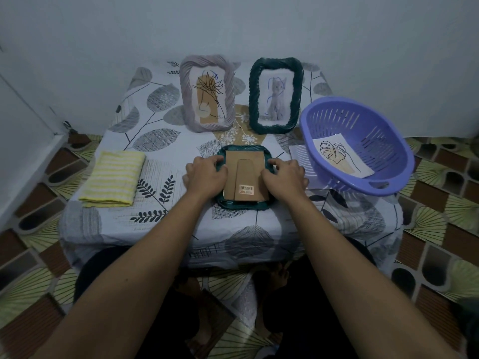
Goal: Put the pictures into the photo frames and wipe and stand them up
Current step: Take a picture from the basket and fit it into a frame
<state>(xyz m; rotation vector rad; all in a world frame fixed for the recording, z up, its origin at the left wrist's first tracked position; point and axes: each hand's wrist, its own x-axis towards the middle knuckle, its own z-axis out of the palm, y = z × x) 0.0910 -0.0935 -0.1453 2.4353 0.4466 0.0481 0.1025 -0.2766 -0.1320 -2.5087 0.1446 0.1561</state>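
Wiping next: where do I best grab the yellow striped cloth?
I'd pinch the yellow cloth at its near edge, coming from above with the left hand. It lies flat and folded left of the frame, so only that layered edge gives a lip.

Home room: patterned floor tiles [438, 224], leaf-print cloth [160, 141] over low table, plain painted wall [233, 27].

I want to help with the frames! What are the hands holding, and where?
The face-down green frame: the left hand grips its left edge, the right hand its right edge.
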